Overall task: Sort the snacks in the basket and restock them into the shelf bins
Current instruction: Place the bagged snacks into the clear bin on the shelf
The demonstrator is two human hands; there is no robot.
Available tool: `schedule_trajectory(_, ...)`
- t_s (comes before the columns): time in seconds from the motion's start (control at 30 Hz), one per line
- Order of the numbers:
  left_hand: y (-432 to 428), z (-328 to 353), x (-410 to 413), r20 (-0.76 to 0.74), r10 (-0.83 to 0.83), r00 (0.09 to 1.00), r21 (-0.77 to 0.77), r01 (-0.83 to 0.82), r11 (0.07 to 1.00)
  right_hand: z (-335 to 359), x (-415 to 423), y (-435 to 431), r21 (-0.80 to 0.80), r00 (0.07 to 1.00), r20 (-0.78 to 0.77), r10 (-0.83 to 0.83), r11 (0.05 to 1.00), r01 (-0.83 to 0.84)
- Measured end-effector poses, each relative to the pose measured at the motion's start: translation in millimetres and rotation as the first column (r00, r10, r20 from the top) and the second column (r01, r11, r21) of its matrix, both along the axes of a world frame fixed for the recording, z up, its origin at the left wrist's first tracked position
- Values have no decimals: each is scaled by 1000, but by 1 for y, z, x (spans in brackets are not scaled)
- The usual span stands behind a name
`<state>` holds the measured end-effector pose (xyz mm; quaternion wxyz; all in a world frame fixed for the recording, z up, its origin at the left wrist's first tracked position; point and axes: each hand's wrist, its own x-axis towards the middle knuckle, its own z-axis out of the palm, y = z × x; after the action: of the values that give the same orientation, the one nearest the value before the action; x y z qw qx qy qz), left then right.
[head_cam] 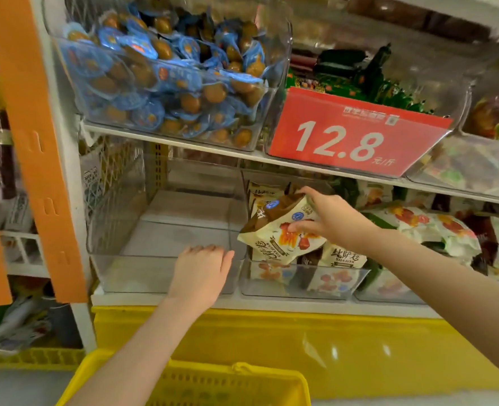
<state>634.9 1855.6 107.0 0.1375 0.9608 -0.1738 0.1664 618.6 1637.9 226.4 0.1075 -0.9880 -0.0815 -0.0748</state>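
Orange upright post at left beside white wire mesh; white shelf boards across; red price sign reading 12.8; glossy yellow base panel below, catching light glints; pale floor

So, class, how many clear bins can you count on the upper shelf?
3. The left bin holds blue-wrapped egg packs. The middle bin carries the red 12.8 price sign and holds green packets. The right bin is cut off; more may lie beyond.
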Motion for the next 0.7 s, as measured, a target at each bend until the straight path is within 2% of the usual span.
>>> schedule_trajectory(0.1, 2, -6, -3, 75, -25, 997, -15, 27, 1000, 12, 7, -5, -67, 1000, -1, 20, 998, -20)
schedule_trajectory(0.27, 4, -16, -1, 86, -63, 994, -62, 68, 996, 17, 6, -9, -326, 999, -40, 17, 945, -29)
schedule_trajectory(0.4, 3, -17, 0, 97, -69, 993, -74, 76, 994, -8, 22, 8, -365, 993, -51, 109, 923, -120)
schedule_trajectory(0.57, 2, -20, 2, 80, -59, 995, -52, 64, 997, -24, 53, 10, -264, 983, -174, 53, 959, -99)
schedule_trajectory(0.7, 1, -21, 3, 66, -57, 996, -44, 60, 997, -39, 62, 9, -338, 976, -204, 79, 930, -146)
